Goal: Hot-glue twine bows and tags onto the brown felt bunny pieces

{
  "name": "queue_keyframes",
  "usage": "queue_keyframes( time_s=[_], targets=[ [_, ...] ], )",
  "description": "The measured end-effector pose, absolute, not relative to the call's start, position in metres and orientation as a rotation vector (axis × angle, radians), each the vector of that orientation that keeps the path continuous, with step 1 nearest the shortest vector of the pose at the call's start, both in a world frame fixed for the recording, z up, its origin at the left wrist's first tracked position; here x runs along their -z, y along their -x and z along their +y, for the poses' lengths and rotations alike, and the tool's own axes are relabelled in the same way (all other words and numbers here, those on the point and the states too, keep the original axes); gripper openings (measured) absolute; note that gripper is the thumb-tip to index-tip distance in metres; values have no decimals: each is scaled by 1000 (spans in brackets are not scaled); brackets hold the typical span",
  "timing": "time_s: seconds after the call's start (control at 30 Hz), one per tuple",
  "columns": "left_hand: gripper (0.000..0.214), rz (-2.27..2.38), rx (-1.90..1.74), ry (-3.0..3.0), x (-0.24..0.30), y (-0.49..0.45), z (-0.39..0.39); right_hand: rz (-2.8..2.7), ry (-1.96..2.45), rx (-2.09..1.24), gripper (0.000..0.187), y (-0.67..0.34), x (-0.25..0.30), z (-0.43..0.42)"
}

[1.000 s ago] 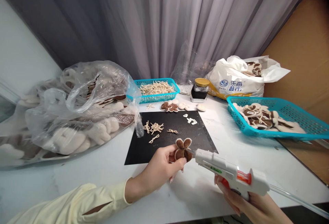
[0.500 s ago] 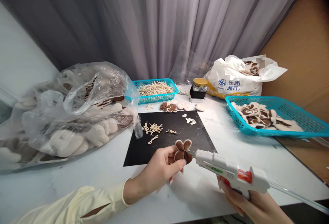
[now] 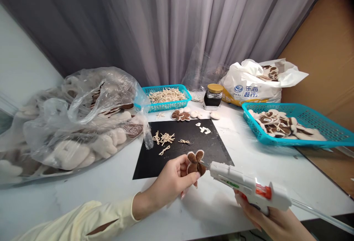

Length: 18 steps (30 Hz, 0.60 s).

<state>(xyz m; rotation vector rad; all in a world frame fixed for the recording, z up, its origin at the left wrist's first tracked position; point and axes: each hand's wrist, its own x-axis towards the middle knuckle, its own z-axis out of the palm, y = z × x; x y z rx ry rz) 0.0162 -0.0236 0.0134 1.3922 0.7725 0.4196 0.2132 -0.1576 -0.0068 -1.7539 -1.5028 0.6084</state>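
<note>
Pinched in my left hand is a small brown felt flower with pale edges, held above the near edge of a black mat. My right hand is wrapped round the handle of a white glue gun with orange parts and a clear glue stick out of its back. The gun's nozzle points left and reaches the flower's right side; whether it touches cannot be made out. Several cream cord bows lie on the mat, along with white paper scraps.
A clear plastic bag of felt pieces fills the left. Behind the mat stand a blue basket of cord bows, felt flowers and a dark jar with a gold lid. On the right are a blue basket and a white bag.
The flower has tilted slightly in my left hand and shifted a little left. The glue gun's nozzle is now closer in against the flower.
</note>
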Motion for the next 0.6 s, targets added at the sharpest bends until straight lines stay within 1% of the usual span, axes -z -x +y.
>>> queue_keyframes(
  time_s=[0.2,0.37,0.6],
  targets=[
    [17,766,-397,-1379,-20,-18,-23,-1551,1792,-550,36,-217,15,-160],
    [14,784,-364,-1368,-25,-18,-23,-1553,1748,-541,45,-219,19,-161],
    [17,749,-365,-1329,-24,-17,-22,-1563,1755,-486,38,-220,24,-162]
  ],
)
